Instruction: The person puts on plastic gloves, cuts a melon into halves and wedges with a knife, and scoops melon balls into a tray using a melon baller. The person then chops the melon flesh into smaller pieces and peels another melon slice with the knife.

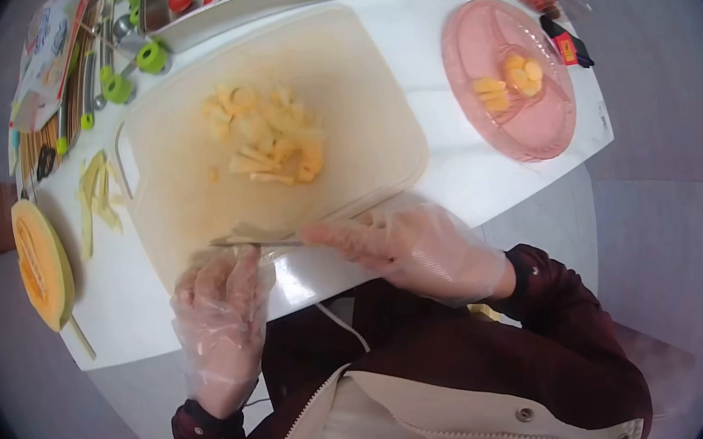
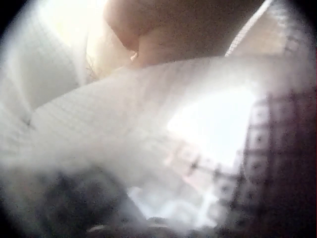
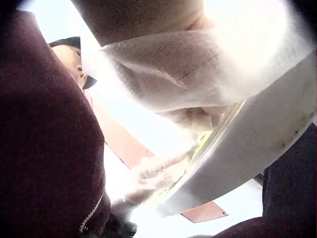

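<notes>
On a pale cutting board (image 1: pixel 365 114) lies a pile of cut melon pieces (image 1: pixel 250 127). Both hands wear clear plastic gloves at the board's near edge. A thin knife (image 1: pixel 281 244) runs along that edge between them. My right hand (image 1: pixel 429 250) holds the knife at its right end, and the handle is hidden under the fingers. Loosely bent, the fingers of my left hand (image 1: pixel 227 303) rest at the near edge beside the knife's left part. From below, the right wrist view shows the right hand (image 3: pixel 183 79) close to the board's rim.
A halved melon (image 1: pixel 44 263) and peel strips (image 1: pixel 94 201) are at the left. At the right stands a pink divided plate (image 1: pixel 459 60) with cut fruit. Tools with green handles (image 1: pixel 118 88) and a metal tray (image 1: pixel 284 6) line the back.
</notes>
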A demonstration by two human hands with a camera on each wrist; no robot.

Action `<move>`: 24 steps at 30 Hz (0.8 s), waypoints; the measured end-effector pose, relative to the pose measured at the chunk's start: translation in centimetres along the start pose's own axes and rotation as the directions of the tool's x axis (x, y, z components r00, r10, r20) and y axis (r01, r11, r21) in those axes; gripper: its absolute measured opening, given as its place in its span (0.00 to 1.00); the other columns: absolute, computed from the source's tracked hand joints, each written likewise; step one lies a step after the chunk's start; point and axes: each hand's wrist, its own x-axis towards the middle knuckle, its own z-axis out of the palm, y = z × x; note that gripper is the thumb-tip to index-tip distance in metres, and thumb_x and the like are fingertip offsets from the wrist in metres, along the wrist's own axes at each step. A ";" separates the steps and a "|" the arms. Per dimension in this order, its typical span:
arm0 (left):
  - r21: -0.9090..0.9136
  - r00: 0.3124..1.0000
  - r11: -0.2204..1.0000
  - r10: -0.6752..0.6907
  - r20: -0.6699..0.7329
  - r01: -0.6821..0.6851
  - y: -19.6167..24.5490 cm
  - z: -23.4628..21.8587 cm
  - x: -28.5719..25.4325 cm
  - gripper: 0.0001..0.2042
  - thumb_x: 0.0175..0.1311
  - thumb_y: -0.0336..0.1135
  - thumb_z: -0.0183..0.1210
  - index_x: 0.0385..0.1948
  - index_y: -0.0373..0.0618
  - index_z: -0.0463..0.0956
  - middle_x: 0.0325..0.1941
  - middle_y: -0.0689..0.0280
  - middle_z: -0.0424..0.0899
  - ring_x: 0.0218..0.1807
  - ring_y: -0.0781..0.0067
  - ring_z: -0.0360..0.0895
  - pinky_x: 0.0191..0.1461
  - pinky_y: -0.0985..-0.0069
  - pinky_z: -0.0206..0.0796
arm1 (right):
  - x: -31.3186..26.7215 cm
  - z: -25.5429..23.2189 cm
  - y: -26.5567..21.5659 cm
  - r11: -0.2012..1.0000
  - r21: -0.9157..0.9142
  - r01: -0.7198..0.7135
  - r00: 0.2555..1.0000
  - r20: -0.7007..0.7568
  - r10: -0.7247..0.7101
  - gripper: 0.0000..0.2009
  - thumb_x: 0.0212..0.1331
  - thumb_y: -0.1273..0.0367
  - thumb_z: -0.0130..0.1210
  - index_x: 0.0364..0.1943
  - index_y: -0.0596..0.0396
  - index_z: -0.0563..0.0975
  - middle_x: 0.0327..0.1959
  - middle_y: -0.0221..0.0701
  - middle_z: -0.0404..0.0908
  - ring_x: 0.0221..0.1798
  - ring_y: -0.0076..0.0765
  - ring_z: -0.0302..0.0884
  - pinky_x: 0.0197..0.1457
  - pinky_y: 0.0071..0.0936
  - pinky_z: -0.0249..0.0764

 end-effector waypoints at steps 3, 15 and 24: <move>0.043 1.000 0.999 -0.009 0.009 0.009 0.5 -0.1 -0.1 0.26 0.59 0.32 0.69 0.62 0.55 0.81 0.59 0.60 0.77 0.61 0.47 0.71 0.63 0.55 0.70 | -0.1 0.3 0.3 0.999 0.024 0.035 0.999 -0.038 -0.034 0.29 0.64 0.73 0.57 0.70 0.34 0.76 0.35 0.32 0.85 0.37 0.43 0.85 0.41 0.38 0.81; 0.125 0.996 0.992 0.004 -0.091 0.007 0.5 0.7 0.4 0.28 0.59 0.33 0.69 0.66 0.56 0.78 0.57 0.60 0.78 0.58 0.47 0.72 0.59 0.54 0.70 | -1.6 -0.8 1.1 0.998 0.065 -0.003 0.998 -0.055 0.006 0.26 0.67 0.70 0.57 0.70 0.32 0.76 0.39 0.32 0.86 0.39 0.44 0.85 0.42 0.38 0.82; -0.106 0.922 0.994 -0.061 -0.382 0.022 -1.8 -1.2 0.3 0.15 0.59 0.29 0.69 0.45 0.41 0.75 0.52 0.60 0.82 0.52 0.49 0.77 0.58 0.53 0.70 | -0.5 -1.0 0.2 0.973 -0.203 0.107 0.934 -0.314 -0.169 0.26 0.58 0.73 0.65 0.62 0.32 0.83 0.33 0.28 0.76 0.33 0.39 0.78 0.33 0.36 0.75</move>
